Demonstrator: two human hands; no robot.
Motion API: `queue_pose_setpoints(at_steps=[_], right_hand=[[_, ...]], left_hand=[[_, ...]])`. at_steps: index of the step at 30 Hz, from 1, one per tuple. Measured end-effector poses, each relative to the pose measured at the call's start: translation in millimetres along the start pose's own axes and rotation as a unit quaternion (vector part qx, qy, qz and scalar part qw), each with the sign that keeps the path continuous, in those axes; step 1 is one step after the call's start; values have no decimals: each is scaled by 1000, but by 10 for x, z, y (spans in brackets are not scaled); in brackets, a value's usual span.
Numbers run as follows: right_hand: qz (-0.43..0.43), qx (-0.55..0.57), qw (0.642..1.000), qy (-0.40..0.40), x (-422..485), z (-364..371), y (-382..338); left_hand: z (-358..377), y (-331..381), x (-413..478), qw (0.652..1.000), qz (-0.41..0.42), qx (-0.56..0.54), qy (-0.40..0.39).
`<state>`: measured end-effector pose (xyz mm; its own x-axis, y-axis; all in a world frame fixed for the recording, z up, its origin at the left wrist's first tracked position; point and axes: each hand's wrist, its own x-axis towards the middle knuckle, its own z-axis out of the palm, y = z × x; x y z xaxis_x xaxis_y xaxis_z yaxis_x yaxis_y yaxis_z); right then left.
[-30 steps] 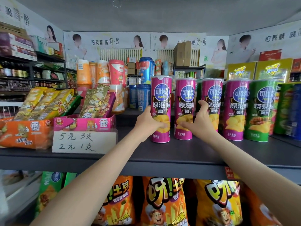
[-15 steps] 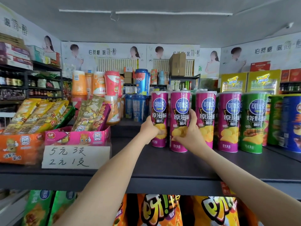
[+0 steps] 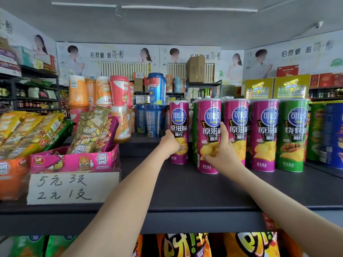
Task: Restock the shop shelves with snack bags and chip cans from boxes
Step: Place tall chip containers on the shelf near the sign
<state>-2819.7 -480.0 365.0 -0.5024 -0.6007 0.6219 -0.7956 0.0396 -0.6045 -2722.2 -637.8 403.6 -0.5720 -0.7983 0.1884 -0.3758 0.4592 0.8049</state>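
Both my arms reach onto the dark top shelf (image 3: 185, 193). My left hand (image 3: 170, 143) grips the leftmost purple chip can (image 3: 179, 117), which stands a little further back than the others. My right hand (image 3: 220, 154) grips the second purple chip can (image 3: 208, 127) low down, thumb up along its right side. To the right stand two more purple cans (image 3: 265, 134) and a green can (image 3: 292, 134) in a row. Green cans show behind the row.
A pink display box of snack sticks (image 3: 74, 160) with a handwritten price card (image 3: 72, 186) stands at left, beside orange and yellow snack packs (image 3: 22, 130). Cup drinks (image 3: 118, 91) stand behind. Blue and green cans (image 3: 332, 134) sit far right. Orange snack bags (image 3: 185, 245) hang below.
My left hand has pushed its purple can back and left on the shelf. My right hand has stayed on the second can, which stands closer to the row at right.
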Motion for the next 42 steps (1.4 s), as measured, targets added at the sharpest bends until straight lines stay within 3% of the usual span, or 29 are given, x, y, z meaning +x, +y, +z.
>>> queue_pose_setpoints(at_steps=[11, 18, 23, 26, 29, 32, 36, 42], right_hand=[[-2, -28, 1000, -2, -70, 3, -86], [14, -7, 1000, -18, -241, -137, -280], [-75, 8, 997, 23, -750, -287, -536], [-155, 60, 986, -5, -1357, -224, -676], [-213, 95, 970, -66, -1997, -26, -748], [-251, 135, 953, -99, -2621, 305, -824], [-202, 171, 931, -251, -3491, 903, -1006], [-146, 152, 849, -485, -4791, 1923, -1261]], left_hand=[[34, 63, -152, 998, -33, 19, 50], [-25, 105, -982, 995, -3, 50, 90], [35, 60, -2088, 986, 77, -10, 147], [120, -131, -2806, 966, 74, -50, 242], [187, -527, -3482, 939, 7, -82, 335], [247, -1140, -4112, 935, -105, -78, 330], [309, -2039, -4903, 900, -264, -98, 332], [276, -3257, -6146, 808, -467, -101, 345]])
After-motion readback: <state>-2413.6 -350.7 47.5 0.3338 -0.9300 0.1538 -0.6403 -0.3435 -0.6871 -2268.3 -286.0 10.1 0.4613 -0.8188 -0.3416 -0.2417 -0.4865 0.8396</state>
